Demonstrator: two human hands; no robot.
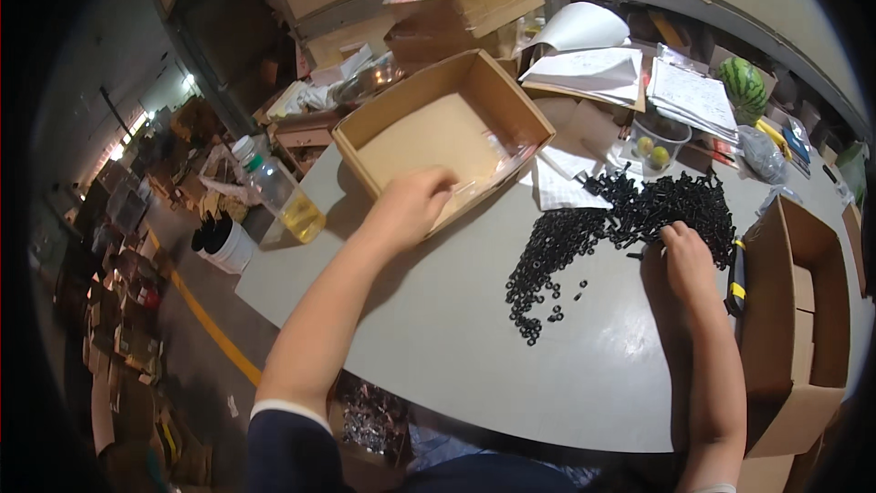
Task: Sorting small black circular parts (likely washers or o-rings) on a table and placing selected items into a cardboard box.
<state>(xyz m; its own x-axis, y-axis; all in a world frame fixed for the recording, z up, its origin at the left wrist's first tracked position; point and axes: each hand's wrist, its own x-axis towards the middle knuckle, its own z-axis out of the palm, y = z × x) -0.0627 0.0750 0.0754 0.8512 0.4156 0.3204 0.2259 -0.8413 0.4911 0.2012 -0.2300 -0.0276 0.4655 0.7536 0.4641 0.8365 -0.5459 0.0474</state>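
Observation:
My left hand point(408, 207) reaches over the near rim of an open cardboard box point(370, 121) and pinches a small clear plastic bag point(497, 162) lying inside it. A wide heap of small black parts point(630, 215), rings and short pieces, is spread on the grey table point(438, 329). My right hand point(686, 258) rests at the near edge of that heap with fingers curled on the black pieces; whether it holds any I cannot tell.
A bottle of yellow liquid point(285, 192) stands at the table's left corner. An open cardboard box point(803, 310) sits at the right edge, a yellow-black tool point(735, 278) beside it. Papers point(593, 68), a clear cup with fruit point(657, 146) and a watermelon point(744, 87) lie behind.

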